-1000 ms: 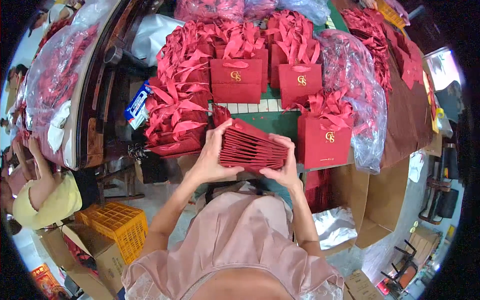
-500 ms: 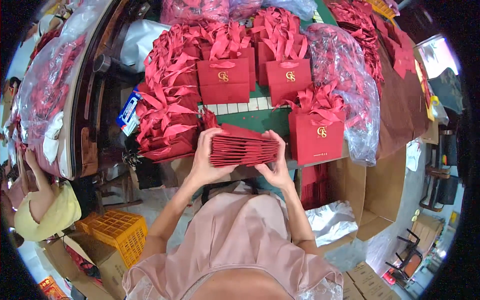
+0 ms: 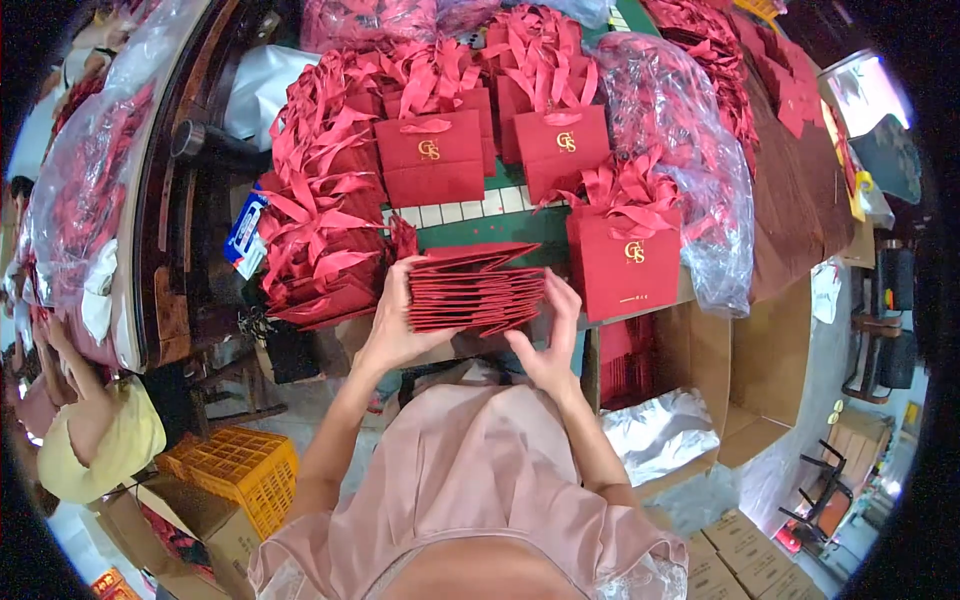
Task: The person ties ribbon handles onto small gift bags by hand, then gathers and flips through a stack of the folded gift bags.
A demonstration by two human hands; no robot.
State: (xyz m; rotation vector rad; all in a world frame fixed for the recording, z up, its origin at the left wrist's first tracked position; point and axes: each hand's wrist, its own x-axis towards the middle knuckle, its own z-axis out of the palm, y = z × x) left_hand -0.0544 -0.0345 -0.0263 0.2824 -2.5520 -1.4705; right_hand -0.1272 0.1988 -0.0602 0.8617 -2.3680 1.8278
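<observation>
A thick stack of flat, folded red paper bags [image 3: 478,300] is held above the table's front edge, its layered edges toward me. Its left end is in my left hand [image 3: 388,325], with the fingers behind and the thumb along the near side. My right hand [image 3: 555,340] stands at the right end with thumb and fingers spread apart, the tips close to the edges; whether they touch is hard to tell. The topmost bag sits slightly lifted from the others. Beyond stand red gift bags with ribbon handles [image 3: 432,160], and another group of them [image 3: 625,260] is to the right.
More ribboned red bags [image 3: 325,240] crowd the left. Clear plastic sacks of red goods [image 3: 705,200] lie at the right. Below the table edge are an open cardboard box [image 3: 765,370] and silver wrapping [image 3: 660,440]. An orange crate [image 3: 240,470] and another person's yellow sleeve [image 3: 100,440] are at left.
My right hand has loosened from the stack's right end, its fingers spreading. The top bag has parted a little from the stack. The whole view has shifted slightly.
</observation>
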